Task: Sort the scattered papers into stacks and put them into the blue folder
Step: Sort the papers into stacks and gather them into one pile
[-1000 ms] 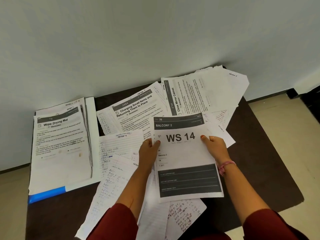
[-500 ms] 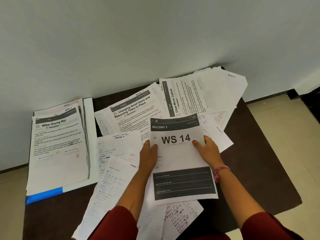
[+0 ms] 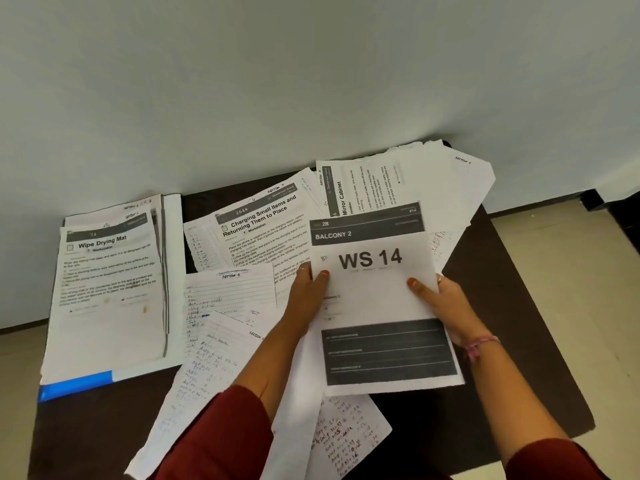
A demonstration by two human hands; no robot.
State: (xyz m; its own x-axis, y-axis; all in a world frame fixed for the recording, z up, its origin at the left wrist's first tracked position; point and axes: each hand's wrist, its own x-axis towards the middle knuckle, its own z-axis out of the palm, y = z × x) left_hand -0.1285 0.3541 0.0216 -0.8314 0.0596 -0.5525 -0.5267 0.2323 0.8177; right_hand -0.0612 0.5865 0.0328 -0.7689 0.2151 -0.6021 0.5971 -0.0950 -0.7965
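Both hands pinch the white printed "WS 14" sheet (image 3: 377, 299) by its side edges, left hand (image 3: 306, 296) and right hand (image 3: 450, 306), above the loose papers (image 3: 214, 341) mid-table. It looks light and floppy, best held at both edges. The blue plastic folder (image 3: 74, 384) lies far left under a neat stack (image 3: 107, 292).

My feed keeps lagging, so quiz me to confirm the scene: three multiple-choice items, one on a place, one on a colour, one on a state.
1. Where does the "Wipe Drying Mat" stack lie?
A. table's left end
B. the floor
C. table's right end

2. What colour is the folder edge under that stack?
A. red
B. blue
C. green

3. How is the "WS 14" sheet held?
A. by no hand
B. left hand only
C. by both hands

Answers: 1 A, it lies left of the scattered papers; 2 B, a blue strip shows; 3 C, the left hand and right hand pinch its side edges.
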